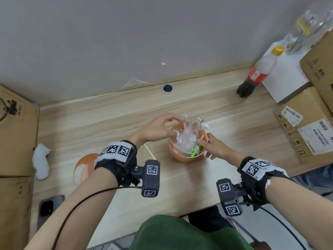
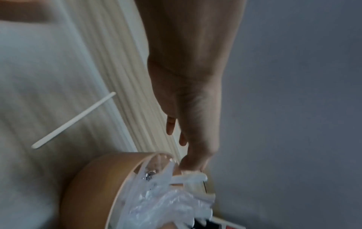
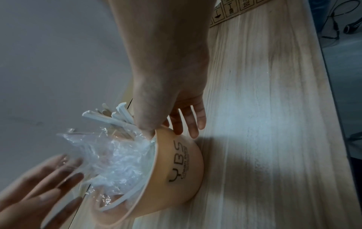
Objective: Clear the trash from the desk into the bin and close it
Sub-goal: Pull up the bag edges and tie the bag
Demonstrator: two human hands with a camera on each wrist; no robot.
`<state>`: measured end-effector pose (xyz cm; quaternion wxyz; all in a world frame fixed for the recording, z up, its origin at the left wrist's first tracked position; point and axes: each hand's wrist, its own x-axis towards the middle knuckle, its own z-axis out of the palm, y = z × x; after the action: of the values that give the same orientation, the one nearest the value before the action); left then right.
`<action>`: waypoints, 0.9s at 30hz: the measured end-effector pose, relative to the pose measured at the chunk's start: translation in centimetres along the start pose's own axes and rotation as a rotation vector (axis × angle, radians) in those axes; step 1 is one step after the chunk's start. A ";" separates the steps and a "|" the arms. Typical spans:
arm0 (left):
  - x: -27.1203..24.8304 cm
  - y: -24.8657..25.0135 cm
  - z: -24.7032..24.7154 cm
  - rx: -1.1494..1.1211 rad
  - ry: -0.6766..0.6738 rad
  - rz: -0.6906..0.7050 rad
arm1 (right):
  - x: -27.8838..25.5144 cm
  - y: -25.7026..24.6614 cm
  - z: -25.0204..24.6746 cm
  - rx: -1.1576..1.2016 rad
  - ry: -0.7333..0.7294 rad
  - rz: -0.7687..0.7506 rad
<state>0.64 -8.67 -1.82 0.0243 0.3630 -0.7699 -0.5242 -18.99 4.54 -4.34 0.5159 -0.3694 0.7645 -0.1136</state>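
On the left, the orange lid is lying on the desk, so closing is not yet done. One white stick is lying just beside my left hand, which is hovering loosely open over the plastic wrappers stuffed in the orange bin. My right hand is pinching the bin's rim, steadying it.
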 end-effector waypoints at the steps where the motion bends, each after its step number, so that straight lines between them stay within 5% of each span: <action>1: -0.4 -0.6 -0.1 -0.125 0.100 -0.064 | 0.0 0.0 0.0 0.000 -0.004 -0.002; 5: -1.7 -5.0 0.6 -0.229 0.460 -0.409 | 0.1 0.2 0.0 0.004 -0.002 -0.013; 9: -3.3 -9.1 2.7 -0.081 0.383 -0.671 | -0.2 0.5 0.2 0.039 -0.029 -0.018; 16: -2.7 -9.9 4.5 0.266 0.317 -0.764 | -1.1 1.4 -0.5 0.026 -0.165 -0.054; 27: -3.3 -9.6 5.3 0.588 0.214 -0.733 | -1.3 2.2 -2.4 0.046 -0.123 -0.125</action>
<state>5.96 -4.38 -11.04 -0.1867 0.6541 -0.7000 -0.2177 -21.78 6.54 -3.60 0.5621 -0.4107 0.7041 -0.1402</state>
